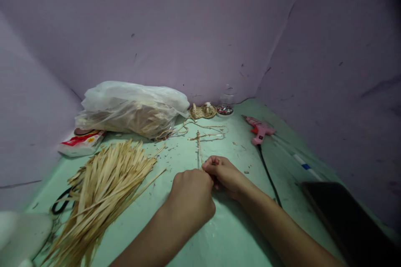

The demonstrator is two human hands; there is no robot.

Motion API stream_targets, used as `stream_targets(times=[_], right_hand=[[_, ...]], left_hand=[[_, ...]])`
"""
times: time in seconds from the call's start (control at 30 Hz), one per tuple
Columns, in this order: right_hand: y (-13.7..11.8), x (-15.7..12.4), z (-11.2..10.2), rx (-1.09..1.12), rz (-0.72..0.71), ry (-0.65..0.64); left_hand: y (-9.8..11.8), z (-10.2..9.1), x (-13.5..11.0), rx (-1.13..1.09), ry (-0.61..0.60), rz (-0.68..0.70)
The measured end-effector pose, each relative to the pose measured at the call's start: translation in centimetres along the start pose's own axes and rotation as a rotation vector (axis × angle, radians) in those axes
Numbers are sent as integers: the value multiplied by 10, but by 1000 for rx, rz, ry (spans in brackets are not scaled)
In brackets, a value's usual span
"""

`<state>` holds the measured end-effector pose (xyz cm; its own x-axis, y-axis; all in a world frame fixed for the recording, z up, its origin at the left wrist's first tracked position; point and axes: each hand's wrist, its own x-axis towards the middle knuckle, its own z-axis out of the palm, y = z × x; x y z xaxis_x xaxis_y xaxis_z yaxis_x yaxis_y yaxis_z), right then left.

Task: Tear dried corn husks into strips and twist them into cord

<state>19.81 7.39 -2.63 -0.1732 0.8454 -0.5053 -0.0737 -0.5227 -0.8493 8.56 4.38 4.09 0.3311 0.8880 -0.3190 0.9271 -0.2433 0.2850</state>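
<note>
At the near edge of the tabletop (238, 233) both forearms come in and meet a little short of its middle. The left hand (191, 198) is curled closed with its back to the camera, so what its fingers clamp is hidden behind the knuckles. The right hand (224, 175) touches it, fingertips pinched shut on the near end of a thin straw cord (198, 146). The cord runs straight from the hands toward the far edge and ends in loose loops. To judge by the grip, the step in hand is twisting or plaiting at that near end. Any further turn calls for a taut cord and a firm pinch at the working point – slack would probably let the strands open. Toward the near left corner lies a spread bundle of straw strips (103, 187), with black scissors (62, 204) partly under it. A dark flat object (344, 217) sits at the near right edge. Farther along the right side lie a pink glue gun (259, 129), its black cable (267, 175) trailing back toward the near edge. At the far left is a red-and-white packet (81, 142) beside a plastic bag (134, 108) of more straw. At the far edge stand a small woven piece (203, 111) and a jar of beads (225, 106) – just beside each other.
</note>
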Motion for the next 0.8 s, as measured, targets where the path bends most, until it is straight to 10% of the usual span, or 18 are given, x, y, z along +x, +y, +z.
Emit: stream_targets(times=[0.2,0.4,0.8], right_hand=[[-6,-5,-3,54,-22,-37],[-8,-4,-5,45,-19,-93],[-8,-5,-7,35,-2,-100]], left_hand=[[-32,-3,28,-509,143,-184],[-36,12,44,-1321,-256,-325],[-47,20,52,-1379,-234,-307]])
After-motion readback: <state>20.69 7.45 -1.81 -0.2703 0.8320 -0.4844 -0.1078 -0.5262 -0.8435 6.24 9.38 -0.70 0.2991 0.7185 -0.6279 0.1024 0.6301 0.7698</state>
